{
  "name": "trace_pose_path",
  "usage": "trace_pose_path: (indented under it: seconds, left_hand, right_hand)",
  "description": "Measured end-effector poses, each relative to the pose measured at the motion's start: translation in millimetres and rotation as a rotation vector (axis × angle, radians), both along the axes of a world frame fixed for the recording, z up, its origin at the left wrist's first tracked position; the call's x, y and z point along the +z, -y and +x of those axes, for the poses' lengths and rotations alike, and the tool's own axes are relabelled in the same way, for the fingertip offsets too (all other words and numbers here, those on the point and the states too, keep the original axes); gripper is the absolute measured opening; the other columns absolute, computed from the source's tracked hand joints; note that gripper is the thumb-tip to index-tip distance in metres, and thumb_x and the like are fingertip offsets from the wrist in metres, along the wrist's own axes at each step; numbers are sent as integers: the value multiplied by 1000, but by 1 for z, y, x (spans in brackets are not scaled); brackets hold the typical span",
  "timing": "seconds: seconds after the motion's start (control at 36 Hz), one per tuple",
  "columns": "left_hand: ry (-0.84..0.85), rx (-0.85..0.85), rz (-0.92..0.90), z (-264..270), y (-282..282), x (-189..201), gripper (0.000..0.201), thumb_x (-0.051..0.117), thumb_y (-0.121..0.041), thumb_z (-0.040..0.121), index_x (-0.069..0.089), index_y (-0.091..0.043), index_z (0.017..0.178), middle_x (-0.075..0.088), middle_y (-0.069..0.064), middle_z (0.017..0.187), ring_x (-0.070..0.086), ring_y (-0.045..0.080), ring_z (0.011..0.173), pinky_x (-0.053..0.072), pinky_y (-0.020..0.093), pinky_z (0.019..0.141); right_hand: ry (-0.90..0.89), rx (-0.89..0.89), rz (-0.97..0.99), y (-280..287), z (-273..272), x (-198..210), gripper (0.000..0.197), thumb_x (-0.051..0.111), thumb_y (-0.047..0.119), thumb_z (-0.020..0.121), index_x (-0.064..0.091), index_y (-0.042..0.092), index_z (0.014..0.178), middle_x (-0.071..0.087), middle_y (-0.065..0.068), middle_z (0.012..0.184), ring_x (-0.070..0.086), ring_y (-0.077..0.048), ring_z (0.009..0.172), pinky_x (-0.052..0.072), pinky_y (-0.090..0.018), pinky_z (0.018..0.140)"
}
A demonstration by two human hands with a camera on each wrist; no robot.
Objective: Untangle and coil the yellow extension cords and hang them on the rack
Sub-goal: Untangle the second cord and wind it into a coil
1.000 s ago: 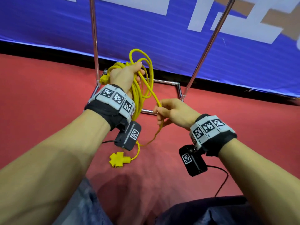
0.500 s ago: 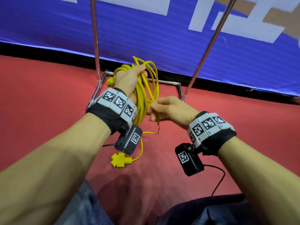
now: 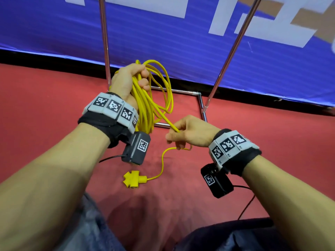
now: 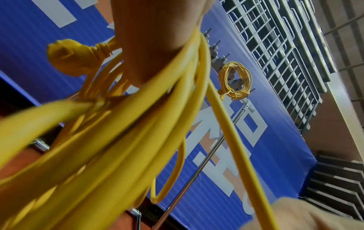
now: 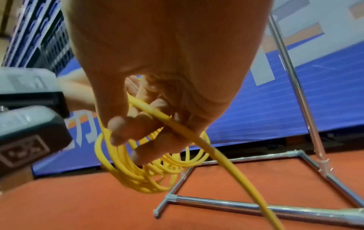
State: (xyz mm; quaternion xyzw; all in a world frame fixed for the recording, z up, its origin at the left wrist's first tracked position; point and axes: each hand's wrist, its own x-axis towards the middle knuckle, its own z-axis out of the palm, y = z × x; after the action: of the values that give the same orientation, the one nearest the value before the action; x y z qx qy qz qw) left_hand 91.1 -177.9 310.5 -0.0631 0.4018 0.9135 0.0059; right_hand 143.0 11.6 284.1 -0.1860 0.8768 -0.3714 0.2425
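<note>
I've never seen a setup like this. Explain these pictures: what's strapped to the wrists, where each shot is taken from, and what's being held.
No machine here: a person works bare-handed, wearing wristbands with cameras. The big picture comes from a head camera; the other two look along each hand. The left hand grips a coil of yellow cord. The right hand pinches the loose strand leading to it. The cord's socket end lies on the red floor, in front of the metal rack. The left-wrist view shows another coil already hung.

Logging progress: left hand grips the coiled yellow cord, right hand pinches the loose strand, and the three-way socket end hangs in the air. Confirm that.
Wrong on the socket end: the head view shows it lying on the red floor. The left hand does grip the coil; the right hand pinches the strand.
</note>
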Motion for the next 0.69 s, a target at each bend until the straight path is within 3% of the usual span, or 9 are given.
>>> trace_pose_path:
  seconds: [0.11, 0.19, 0.28, 0.36, 0.47, 0.58, 0.69]
  left_hand:
    - [-4, -31, -11, -1, 8, 3, 18, 47, -9, 93, 47, -14, 75, 46, -2, 57, 33, 7, 36, 31, 19, 38]
    - [-3, 0, -15, -3, 18, 4, 17, 47, -10, 91, 48, -13, 75, 44, -3, 55, 31, 7, 36, 29, 19, 38]
    - [12, 5, -85, -3, 22, 2, 15, 47, -12, 90, 49, -11, 75, 43, -3, 54, 30, 7, 35, 28, 20, 38]
    - [6, -1, -182, -5, 20, 0, 17, 47, -10, 89, 51, -9, 73, 45, -2, 52, 31, 8, 35, 28, 20, 39]
    - [-2, 40, -219, -8, 19, -3, 14, 50, -6, 86, 51, -8, 72, 46, 1, 51, 32, 11, 34, 29, 20, 40]
    - [-12, 29, -355, -13, 11, -10, 20, 53, -4, 87, 50, -9, 69, 47, 3, 53, 34, 11, 33, 31, 21, 39]
    - [-63, 34, -632, -14, 0, -18, 28, 59, -2, 88, 51, -7, 62, 49, 6, 56, 39, 11, 34, 34, 21, 40]
  right_hand:
    - [42, -91, 104, -18, -8, -2, 21, 65, 15, 85, 69, 12, 65, 66, -8, 59, 56, -13, 56, 46, -26, 65]
    - [78, -226, 94, -38, -13, 1, 28, 59, 7, 86, 63, 8, 58, 59, -3, 49, 53, -17, 49, 45, -23, 56]
    - [108, -390, -78, -58, -21, 4, 28, 58, 3, 81, 60, 6, 53, 52, -9, 46, 48, -22, 43, 41, -28, 56]
    - [155, -471, -178, -66, -23, 6, 22, 62, 12, 73, 59, 9, 51, 47, -11, 49, 44, -22, 42, 35, -32, 56]
    - [254, -585, -322, -70, -25, 16, 29, 52, 14, 83, 49, 14, 54, 33, -3, 50, 30, -16, 40, 37, -25, 49]
    - [300, -686, -490, -65, -32, 27, 27, 46, 18, 85, 38, 18, 59, 21, 8, 46, 13, -9, 38, 22, -21, 43]
    - [403, -759, -821, -60, -32, 35, 13, 42, 14, 80, 47, 10, 69, 27, 7, 47, 17, -5, 38, 16, -17, 39]
